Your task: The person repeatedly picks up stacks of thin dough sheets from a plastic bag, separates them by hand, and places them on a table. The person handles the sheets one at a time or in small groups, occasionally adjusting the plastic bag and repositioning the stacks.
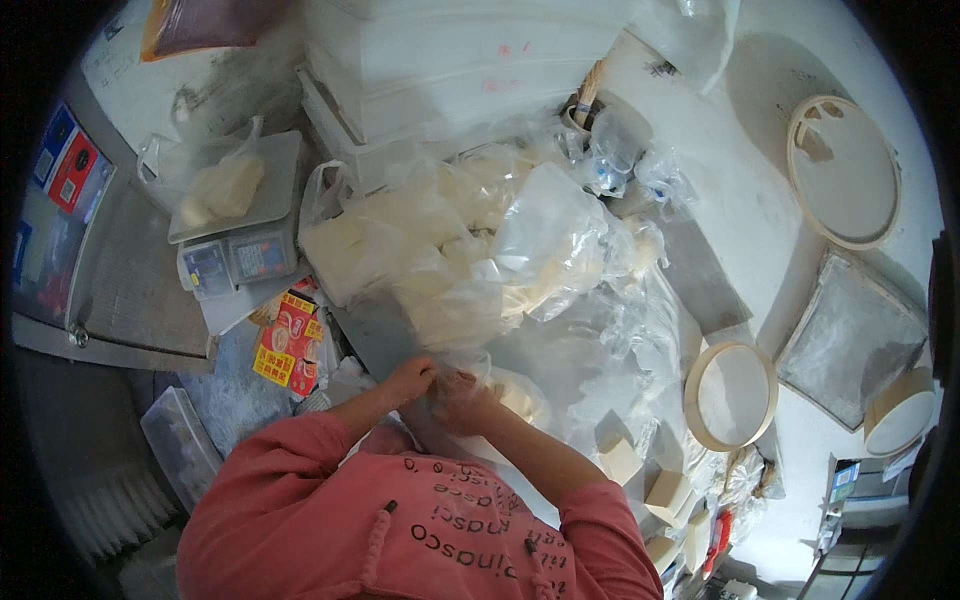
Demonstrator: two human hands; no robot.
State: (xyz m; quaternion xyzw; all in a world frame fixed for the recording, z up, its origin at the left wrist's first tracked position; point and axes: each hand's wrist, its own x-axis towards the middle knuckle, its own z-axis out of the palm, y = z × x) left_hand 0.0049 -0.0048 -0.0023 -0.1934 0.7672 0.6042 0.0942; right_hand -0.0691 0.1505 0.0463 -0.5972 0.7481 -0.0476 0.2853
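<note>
My left hand (414,377) and my right hand (459,397) are close together in front of my chest, at the near edge of a work table. The right hand is at the gathered top of a clear plastic bag (466,367), partly hidden by the film. My left hand's fingers are pinched at the same bag's edge. Just right of the hands lies another clear bag with pale pieces (517,397). Beyond the hands is a heap of clear bags filled with pale, cream-coloured blocks (457,307).
A scale (289,169) bearing a bagged pale block stands at the left, by a red and yellow printed packet (291,341). Round wood-rimmed sieves (731,397) are at the right. Pale blocks (670,495) lie at lower right. A brush (589,94) stands in a holder behind the heap.
</note>
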